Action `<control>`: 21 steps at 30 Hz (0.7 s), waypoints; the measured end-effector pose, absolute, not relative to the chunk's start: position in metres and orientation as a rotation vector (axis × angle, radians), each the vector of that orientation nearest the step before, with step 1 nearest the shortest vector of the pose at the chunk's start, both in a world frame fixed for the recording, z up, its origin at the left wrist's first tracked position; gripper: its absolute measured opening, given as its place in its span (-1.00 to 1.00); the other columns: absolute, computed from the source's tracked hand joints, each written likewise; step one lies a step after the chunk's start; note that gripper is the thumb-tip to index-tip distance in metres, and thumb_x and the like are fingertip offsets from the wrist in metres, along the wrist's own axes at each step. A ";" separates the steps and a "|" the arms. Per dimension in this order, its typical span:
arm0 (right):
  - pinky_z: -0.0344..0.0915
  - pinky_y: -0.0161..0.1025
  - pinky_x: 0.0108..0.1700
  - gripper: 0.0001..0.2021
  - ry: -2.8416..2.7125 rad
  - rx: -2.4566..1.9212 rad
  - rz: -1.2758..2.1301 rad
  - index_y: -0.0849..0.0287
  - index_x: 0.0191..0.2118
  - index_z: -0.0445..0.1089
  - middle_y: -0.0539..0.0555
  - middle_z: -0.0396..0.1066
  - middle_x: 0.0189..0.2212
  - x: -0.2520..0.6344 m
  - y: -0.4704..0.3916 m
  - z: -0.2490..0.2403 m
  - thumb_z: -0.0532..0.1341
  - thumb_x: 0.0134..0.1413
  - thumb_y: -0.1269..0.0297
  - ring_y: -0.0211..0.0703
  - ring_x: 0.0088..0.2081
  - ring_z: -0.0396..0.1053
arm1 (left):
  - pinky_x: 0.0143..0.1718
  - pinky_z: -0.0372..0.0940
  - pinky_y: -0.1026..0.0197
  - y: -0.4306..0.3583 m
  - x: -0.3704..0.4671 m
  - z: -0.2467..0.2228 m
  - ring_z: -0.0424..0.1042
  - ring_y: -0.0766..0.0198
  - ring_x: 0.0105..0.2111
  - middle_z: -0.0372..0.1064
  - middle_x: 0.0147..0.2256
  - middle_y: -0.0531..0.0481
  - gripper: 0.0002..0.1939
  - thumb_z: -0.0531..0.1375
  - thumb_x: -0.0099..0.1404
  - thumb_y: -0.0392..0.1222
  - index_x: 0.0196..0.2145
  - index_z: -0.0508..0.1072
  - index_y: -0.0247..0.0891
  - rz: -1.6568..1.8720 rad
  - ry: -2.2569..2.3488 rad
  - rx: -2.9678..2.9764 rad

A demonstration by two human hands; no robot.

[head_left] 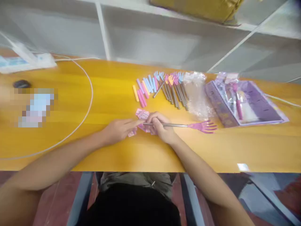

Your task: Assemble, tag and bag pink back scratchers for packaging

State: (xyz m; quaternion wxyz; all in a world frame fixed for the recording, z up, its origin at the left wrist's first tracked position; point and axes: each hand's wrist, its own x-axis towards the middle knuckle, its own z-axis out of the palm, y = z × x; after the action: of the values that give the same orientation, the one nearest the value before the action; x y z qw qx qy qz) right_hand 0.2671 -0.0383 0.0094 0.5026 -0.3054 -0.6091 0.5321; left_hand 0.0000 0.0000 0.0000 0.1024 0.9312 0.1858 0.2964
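Now the right hand (162,127) has its fingers curled round a pink scratcher (178,125), above pink printed pieces (141,113); whether the left hand (118,130), at its end, grips it I cannot tell. Beyond lie coloured sticks (141,98) and more scratchers (171,79).

We look from one head-worn camera, facing forward and steeply down at the desk (113,100), the left hand (117,131) and right hand (164,129) near mid-view. We are close: the near edge (131,171) crosses low, above the lap (136,178), while the far edge (127,63) meets grey panels (150,44).
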 end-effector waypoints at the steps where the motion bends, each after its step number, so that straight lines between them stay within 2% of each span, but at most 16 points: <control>1: 0.15 -0.34 -0.52 -0.72 -1.486 -0.747 1.283 0.09 -0.11 0.43 -0.11 0.32 -0.51 0.268 -0.038 0.009 0.19 0.61 0.01 -0.33 -0.59 0.19 | -0.08 0.57 0.23 0.000 0.000 0.000 0.71 0.20 -0.11 0.67 0.00 -0.16 -0.55 0.02 0.74 -0.20 0.45 0.40 -0.22 0.883 0.549 2.741; 7: 0.22 -0.30 -0.46 -0.63 -1.533 -0.763 1.299 0.11 -0.14 0.44 -0.08 0.35 -0.49 0.267 -0.040 0.013 0.18 0.60 -0.08 -0.32 -0.57 0.25 | -0.12 0.53 0.28 -0.004 -0.003 0.004 0.68 0.26 -0.16 0.68 -0.10 -0.06 -0.54 0.01 0.75 -0.18 0.47 0.40 -0.11 0.795 0.535 2.730; 11: 0.15 -0.31 -0.50 -0.61 -1.433 -0.805 1.400 0.11 -0.14 0.45 -0.06 0.41 -0.45 0.264 -0.038 0.019 0.26 0.52 -0.14 -0.32 -0.56 0.24 | -0.14 0.49 0.29 -0.004 -0.007 0.010 0.68 0.25 -0.18 0.69 -0.09 -0.04 -0.55 0.04 0.74 -0.16 0.44 0.46 -0.10 0.752 0.634 2.690; 15: -0.01 -0.31 -0.54 -0.53 -1.176 -0.835 1.254 0.08 -0.24 0.44 -0.11 0.21 -0.53 0.279 -0.024 0.025 0.37 0.35 -0.27 -0.32 -0.57 0.08 | -0.02 0.52 0.21 0.003 -0.009 0.014 0.69 0.19 -0.07 0.71 0.04 -0.08 -0.53 0.00 0.76 -0.02 0.42 0.50 -0.10 0.739 0.753 2.595; 18: -0.09 -0.30 -0.54 -0.56 -1.014 -0.747 1.097 0.08 -0.32 0.40 -0.12 0.10 -0.54 0.301 -0.012 0.030 0.38 0.30 -0.20 -0.36 -0.60 -0.06 | 0.00 0.52 0.19 0.007 -0.010 0.016 0.69 0.16 0.00 0.68 0.14 -0.11 -0.48 -0.05 0.77 0.07 0.40 0.52 -0.12 0.738 0.818 2.580; 21: -0.07 -0.30 -0.55 -0.63 -0.945 -0.723 0.977 0.08 -0.29 0.41 -0.11 0.15 -0.52 0.320 -0.003 0.032 0.41 0.19 -0.12 -0.38 -0.61 -0.06 | -0.15 0.47 0.24 0.007 -0.010 0.017 0.69 0.20 -0.14 0.71 -0.04 -0.08 -0.49 -0.06 0.78 0.06 0.40 0.51 -0.13 0.758 0.786 2.624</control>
State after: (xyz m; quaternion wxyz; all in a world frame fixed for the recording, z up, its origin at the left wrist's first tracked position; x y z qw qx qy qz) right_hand 0.3202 -0.0034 0.0321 0.7181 -0.3270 -0.4270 0.4417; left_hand -0.0100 0.0073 0.0167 0.1492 0.9130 0.2734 0.2636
